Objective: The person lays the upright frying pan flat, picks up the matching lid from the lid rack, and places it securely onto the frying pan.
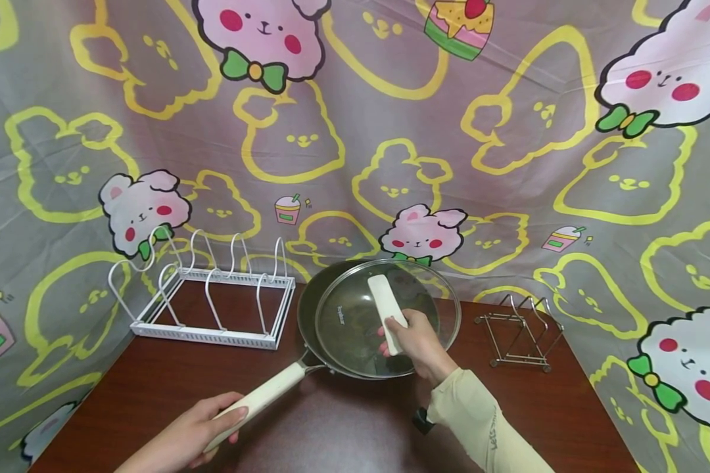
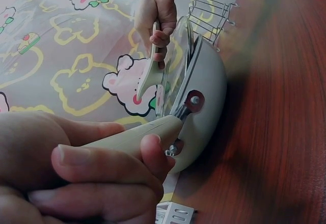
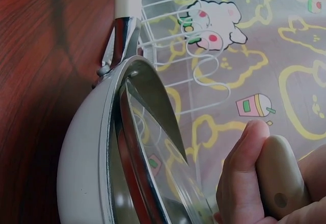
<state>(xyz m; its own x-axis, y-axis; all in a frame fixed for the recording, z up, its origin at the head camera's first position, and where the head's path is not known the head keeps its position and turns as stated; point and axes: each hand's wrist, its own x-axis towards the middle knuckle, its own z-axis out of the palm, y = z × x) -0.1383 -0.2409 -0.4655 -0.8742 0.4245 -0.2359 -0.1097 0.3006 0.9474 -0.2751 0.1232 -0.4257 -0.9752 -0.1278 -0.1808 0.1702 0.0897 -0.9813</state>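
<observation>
My left hand (image 1: 192, 430) grips the cream handle (image 1: 275, 389) of a frying pan (image 1: 307, 299), fingers wrapped round it. The pan's outside is pale in the left wrist view and its inside dark. Over the pan lies a clear glass lid (image 1: 346, 338) with a metal rim, shifted toward the right of the pan. My right hand (image 1: 417, 341) holds the lid by its cream upright handle (image 1: 381, 295). In the right wrist view the lid (image 3: 147, 168) sits at a slant to the pan's rim (image 3: 109, 132), a gap showing between them.
A white wire rack (image 1: 207, 338) with tall loops stands left of the pan. At the right is a smaller metal wire rack (image 1: 520, 360). Both stand on a dark reddish-brown table (image 1: 331, 433), with a patterned cloth (image 1: 343, 112) hanging behind and at the sides.
</observation>
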